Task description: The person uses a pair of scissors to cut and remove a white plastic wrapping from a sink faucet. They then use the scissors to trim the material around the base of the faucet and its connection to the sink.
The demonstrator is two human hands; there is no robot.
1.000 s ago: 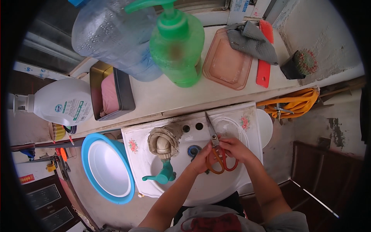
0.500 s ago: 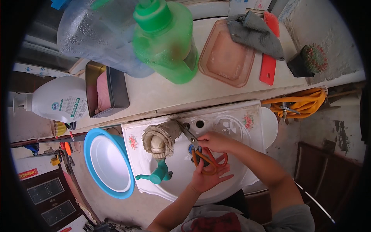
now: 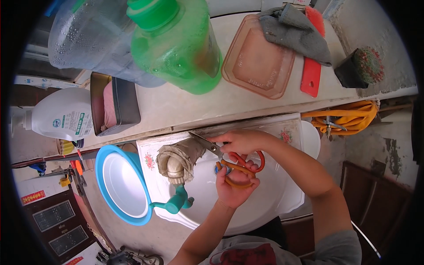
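Note:
A pair of scissors (image 3: pixel 215 148) with metal blades and orange-red loop handles is held over a white sink (image 3: pixel 207 221). My left hand (image 3: pixel 234 190) is below, its fingers wrapped around the orange handles. My right hand (image 3: pixel 243 143) reaches in from the right, its fingers curled against the scissors near the blades and pivot. The blade tips point up and left toward the sink's back edge. Beside them stands a tap wrapped in grey-brown cloth (image 3: pixel 190 152), with a teal spout and handle (image 3: pixel 176 201). My right fingertips are partly hidden behind the hand.
At the left stands a blue-rimmed white basin (image 3: pixel 102 176). The ledge behind carries a green pump bottle (image 3: pixel 176 53), a clear jug (image 3: pixel 95 44), a white bottle (image 3: pixel 62 112), a dark box (image 3: pixel 128 106), a pink tray (image 3: pixel 260 66), a grey cloth (image 3: pixel 293 35) and a potted cactus (image 3: pixel 369 66).
My left hand has gone from spread fingers beneath the handles to fingers closed around them. My right hand has shifted up and left along the blades, and the scissors have tilted flatter.

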